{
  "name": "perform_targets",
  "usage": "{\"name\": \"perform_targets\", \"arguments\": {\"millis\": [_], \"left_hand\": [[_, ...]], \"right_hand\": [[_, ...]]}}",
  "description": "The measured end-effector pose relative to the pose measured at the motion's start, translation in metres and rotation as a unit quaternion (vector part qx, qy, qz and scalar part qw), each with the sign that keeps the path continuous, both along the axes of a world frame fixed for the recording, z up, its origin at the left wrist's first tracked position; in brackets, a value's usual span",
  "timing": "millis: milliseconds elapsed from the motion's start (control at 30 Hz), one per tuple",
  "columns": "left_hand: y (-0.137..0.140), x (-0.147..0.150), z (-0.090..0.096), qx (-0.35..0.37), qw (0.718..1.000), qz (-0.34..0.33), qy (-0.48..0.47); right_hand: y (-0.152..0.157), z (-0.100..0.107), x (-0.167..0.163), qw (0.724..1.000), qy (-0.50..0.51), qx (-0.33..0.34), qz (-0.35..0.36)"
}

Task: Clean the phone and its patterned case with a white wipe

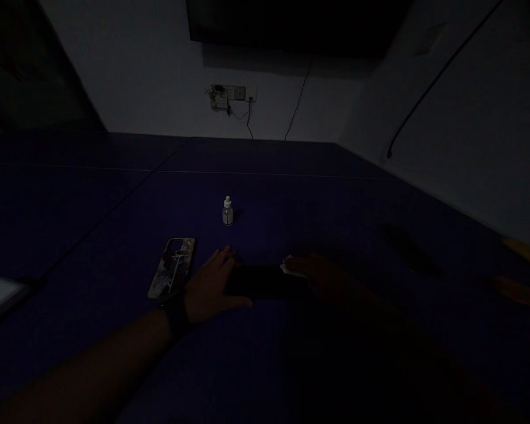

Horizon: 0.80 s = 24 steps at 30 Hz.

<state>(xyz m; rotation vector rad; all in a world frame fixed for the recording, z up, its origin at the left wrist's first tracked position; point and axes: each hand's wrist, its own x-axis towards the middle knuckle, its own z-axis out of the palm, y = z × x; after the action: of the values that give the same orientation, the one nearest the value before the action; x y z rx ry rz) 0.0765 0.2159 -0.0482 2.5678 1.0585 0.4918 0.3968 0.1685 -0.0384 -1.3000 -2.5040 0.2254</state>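
My left hand [209, 285], with a dark band at the wrist, braces the left end of a dark flat phone [265, 281]. Its thumb lies along the near edge and its fingers at the far edge. On the phone's right end, my right hand [320, 272] presses a small white wipe [294, 266]; deep shadow hides most of its fingers. Left of my left hand lies a patterned phone case [173, 268] with a camera cutout. Beyond the hands a small dropper bottle [228, 213] with a white cap stands upright.
The dim purple-blue surface [291, 200] reaches the wall. A dark flat object [408, 250] lies to the right, near an indistinct reddish one [516, 291]. A white box-like thing [2, 294] sits at far left. Sockets [234, 93] and a screen [291, 23] are on the wall.
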Motion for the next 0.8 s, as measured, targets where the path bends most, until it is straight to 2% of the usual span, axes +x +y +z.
{"name": "perform_targets", "arguments": {"millis": [200,400,567,800], "left_hand": [[0.001,0.001,-0.002,0.002,1.000,-0.001,0.016],[0.001,-0.002,0.002,0.003,0.999,-0.028,0.014],[0.000,-0.004,0.005,0.004,0.998,-0.062,0.029],[0.001,-0.001,0.002,0.003,0.999,-0.047,0.014]], "right_hand": [[-0.012,0.002,0.002,0.997,0.024,-0.035,0.067],[-0.003,-0.007,0.008,0.999,0.017,0.013,0.030],[0.000,-0.004,0.019,1.000,0.002,0.005,0.004],[-0.003,0.000,0.010,1.000,0.006,0.013,0.023]]}}
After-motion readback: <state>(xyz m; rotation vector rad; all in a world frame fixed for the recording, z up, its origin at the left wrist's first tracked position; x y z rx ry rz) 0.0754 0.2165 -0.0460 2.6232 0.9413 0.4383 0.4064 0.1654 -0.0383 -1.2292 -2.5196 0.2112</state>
